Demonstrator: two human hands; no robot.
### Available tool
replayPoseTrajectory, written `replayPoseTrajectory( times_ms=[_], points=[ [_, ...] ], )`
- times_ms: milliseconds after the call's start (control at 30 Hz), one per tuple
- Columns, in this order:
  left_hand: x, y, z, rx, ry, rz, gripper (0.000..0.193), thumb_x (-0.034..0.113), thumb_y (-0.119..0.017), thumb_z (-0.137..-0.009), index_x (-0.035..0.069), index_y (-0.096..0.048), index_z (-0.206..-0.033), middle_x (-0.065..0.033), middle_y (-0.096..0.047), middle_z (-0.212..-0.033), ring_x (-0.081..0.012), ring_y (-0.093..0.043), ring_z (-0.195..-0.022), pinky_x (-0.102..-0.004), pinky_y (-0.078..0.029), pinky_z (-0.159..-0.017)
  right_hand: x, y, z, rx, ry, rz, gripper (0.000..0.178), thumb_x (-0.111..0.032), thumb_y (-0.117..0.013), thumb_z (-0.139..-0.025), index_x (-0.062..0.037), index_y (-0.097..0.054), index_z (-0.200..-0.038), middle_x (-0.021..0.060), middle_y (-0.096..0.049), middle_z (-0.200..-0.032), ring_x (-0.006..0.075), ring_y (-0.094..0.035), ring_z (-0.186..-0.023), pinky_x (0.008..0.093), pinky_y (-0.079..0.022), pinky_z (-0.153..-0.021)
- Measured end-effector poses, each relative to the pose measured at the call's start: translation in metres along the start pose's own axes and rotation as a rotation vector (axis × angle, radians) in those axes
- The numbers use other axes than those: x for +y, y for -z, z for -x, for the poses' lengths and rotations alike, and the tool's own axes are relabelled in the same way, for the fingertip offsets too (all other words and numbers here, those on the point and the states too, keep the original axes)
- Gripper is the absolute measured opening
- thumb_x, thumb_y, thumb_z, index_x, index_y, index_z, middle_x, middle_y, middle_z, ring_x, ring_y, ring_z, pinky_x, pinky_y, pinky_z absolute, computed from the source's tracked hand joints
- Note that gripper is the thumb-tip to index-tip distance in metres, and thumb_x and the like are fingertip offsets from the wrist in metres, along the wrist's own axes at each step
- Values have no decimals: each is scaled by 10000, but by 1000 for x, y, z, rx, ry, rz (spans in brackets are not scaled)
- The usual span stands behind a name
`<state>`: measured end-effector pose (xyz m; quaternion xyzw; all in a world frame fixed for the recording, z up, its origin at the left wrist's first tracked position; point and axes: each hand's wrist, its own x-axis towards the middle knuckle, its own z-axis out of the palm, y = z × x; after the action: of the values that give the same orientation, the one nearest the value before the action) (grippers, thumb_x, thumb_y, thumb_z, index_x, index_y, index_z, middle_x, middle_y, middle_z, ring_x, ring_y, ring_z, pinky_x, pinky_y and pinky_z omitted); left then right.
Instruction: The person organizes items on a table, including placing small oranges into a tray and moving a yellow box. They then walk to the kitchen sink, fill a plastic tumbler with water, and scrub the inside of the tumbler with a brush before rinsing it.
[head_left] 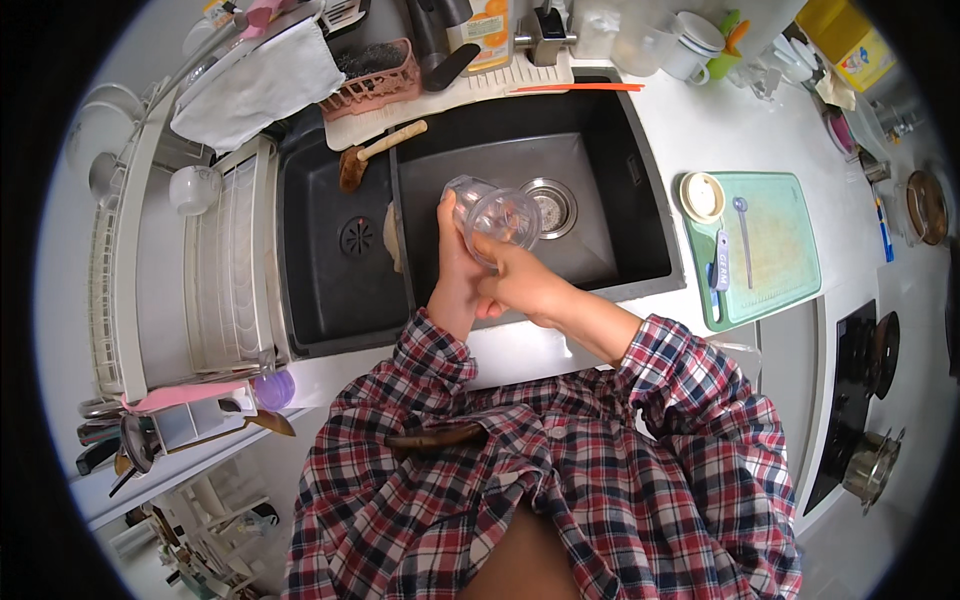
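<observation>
Far left: white cup [194, 190] set in the dish rack [240, 260], probably to drain. Brush [395, 140] lies head-down over the smaller basin, handle across the divider, likely parked there so its bristles drip into the sink [340, 300]. Behind it, a pink basket [375, 93] holds a dark scrubber, within easy reach of washing.

Left hand [456, 268] closed around the left side of the clear jar [503, 218], fingers up along the wall; forearm rises nearly straight from the lower edge, wrist upright. Jar hangs above the larger basin, near the divider, mouth tipped toward the wearer; held there, I judge, so any drips land in the basin. Right hand [525, 285] reaches in from the right, forearm slanting up-left, wrist bent, back of hand showing. Its fingers are drawn in on the jar's near rim; cannot tell how far they go inside.

Drain [552, 208] just right of the jar. Far right: cutting board [775, 240] bearing a round lid [702, 197], seemingly kept apart from the wet side.
</observation>
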<state>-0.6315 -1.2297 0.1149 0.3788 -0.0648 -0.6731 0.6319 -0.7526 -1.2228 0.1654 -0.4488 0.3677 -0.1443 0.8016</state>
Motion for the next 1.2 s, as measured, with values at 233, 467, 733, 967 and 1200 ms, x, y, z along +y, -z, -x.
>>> replayPoseTrajectory(
  times_ms=[233,467,733,967,1200],
  points=[
    [1,23,-27,-86,27,86,406,471,-547,-887,101,-552,-1052,-121,-625,-973,-296,-635,-883,-442,-547,-737,24,39,1,185,590,1319,651,25,-560,-766,-127,-441,-1389,84,-499,-1389,264,-685,-827,368,-564,-649],
    [-2,19,-26,-53,13,46,382,467,-536,-899,113,-552,-1041,-89,-639,-981,-240,-655,-879,-383,-567,-746,-8,54,7,173,551,2043,491,-105,-597,-809,-51,-541,-1294,103,-508,-1375,264,-696,-807,348,-551,-611],
    [7,19,-24,-61,33,36,380,471,-531,-902,120,-560,-1045,-79,-633,-999,-230,-643,-917,-383,-564,-774,13,28,-5,278,352,1505,632,6,-585,-741,-27,-460,-1359,155,-469,-1399,282,-653,-981,367,-562,-702],
    [4,6,0,-87,48,104,442,499,-522,-909,94,-570,-1079,-90,-626,-982,-251,-632,-908,-399,-552,-800,-17,-6,1,19,132,608,640,23,-582,-750,-23,-385,-1357,268,-419,-1390,417,-634,-954,480,-528,-803],
    [3,32,-29,-158,53,141,442,494,-535,-888,94,-581,-1072,-111,-639,-1007,-282,-641,-900,-429,-542,-791,-13,22,17,33,359,1374,602,11,-554,-777,-58,-429,-1362,233,-469,-1368,349,-668,-909,423,-550,-723]
  ],
)
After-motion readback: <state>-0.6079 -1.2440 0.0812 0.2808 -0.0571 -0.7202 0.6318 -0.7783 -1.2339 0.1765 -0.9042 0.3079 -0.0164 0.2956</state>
